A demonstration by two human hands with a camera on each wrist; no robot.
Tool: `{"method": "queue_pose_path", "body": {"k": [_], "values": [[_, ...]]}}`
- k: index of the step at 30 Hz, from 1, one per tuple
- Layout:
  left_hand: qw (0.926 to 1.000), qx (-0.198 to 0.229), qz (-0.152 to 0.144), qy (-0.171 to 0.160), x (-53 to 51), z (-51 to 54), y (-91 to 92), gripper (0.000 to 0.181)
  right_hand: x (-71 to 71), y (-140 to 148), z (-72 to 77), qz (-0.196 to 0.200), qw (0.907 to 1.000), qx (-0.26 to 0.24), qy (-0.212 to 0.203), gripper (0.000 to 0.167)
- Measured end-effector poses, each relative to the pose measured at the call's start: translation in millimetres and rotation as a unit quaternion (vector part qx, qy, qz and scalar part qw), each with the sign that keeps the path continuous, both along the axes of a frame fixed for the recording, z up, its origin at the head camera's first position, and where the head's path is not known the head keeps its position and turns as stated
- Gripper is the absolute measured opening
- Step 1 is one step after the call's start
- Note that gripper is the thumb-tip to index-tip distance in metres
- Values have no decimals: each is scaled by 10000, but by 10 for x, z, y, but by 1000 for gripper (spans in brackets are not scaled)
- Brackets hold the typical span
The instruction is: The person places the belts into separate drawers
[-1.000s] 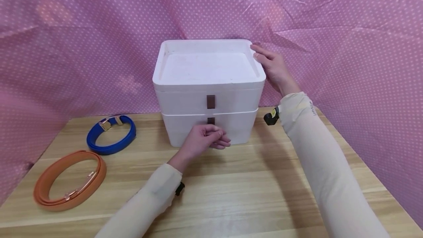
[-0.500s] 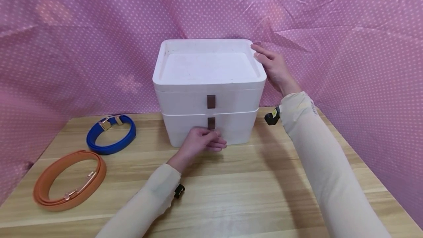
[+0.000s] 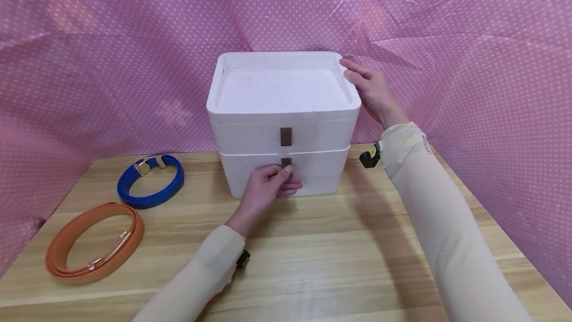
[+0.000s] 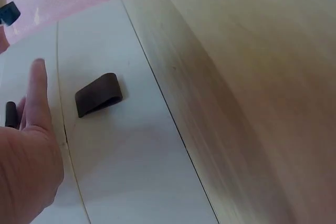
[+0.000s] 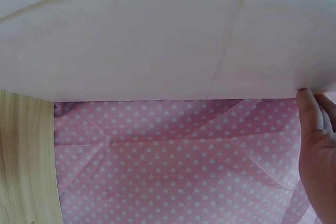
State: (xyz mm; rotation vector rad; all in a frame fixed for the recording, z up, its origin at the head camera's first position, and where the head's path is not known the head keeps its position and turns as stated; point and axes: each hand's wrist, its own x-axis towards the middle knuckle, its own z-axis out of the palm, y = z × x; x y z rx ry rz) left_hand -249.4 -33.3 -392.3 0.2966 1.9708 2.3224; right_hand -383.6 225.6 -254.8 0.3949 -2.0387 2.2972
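Observation:
A white two-tier storage box (image 3: pixel 286 91) with a recessed top stands on the table, with brown pull tabs on its front. My left hand (image 3: pixel 263 188) is before the lower tier, its thumb tip overlapping the lower pull tab (image 3: pixel 286 162) in the head view. From the left wrist, that same lower tab (image 4: pixel 98 95) shows with no finger around it; the upraised finger (image 4: pixel 38 90) points past it. My right hand (image 3: pixel 374 92) rests against the box's right side, fingertips at the top rim; the right wrist view shows its fingers (image 5: pixel 312 114) lying along the white wall.
Two coiled belts lie left of the box on the wooden table (image 3: pixel 321 272): a blue belt (image 3: pixel 152 198) with a gold buckle and an orange belt (image 3: pixel 96 242) in front. A pink dotted cloth (image 3: pixel 156 24) hangs behind and at both sides.
My left hand has shifted slightly left, dipped, then come up again with its thumb nearer the lower tab. The right hand and the box look almost unmoved.

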Motion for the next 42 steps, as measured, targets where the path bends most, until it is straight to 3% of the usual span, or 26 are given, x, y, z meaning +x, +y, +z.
{"method": "queue_pose_path", "body": {"k": [6, 12, 25, 42], "values": [[9997, 155, 195, 83, 12, 37, 48, 35, -1, 5, 3, 56, 10000, 18, 61, 45], [9995, 206, 240, 87, 12, 49, 79, 25, -9, 21, 9, 50, 10000, -16, -2, 45], [9998, 143, 90, 49, 28, 68, 33, 18, -21, 21, 16, -7, 9999, 107, 14, 45], [9991, -19, -84, 414, 89, 89, -12, 17, -23, 12, 17, 51, 10000, 37, 48, 46]]}}
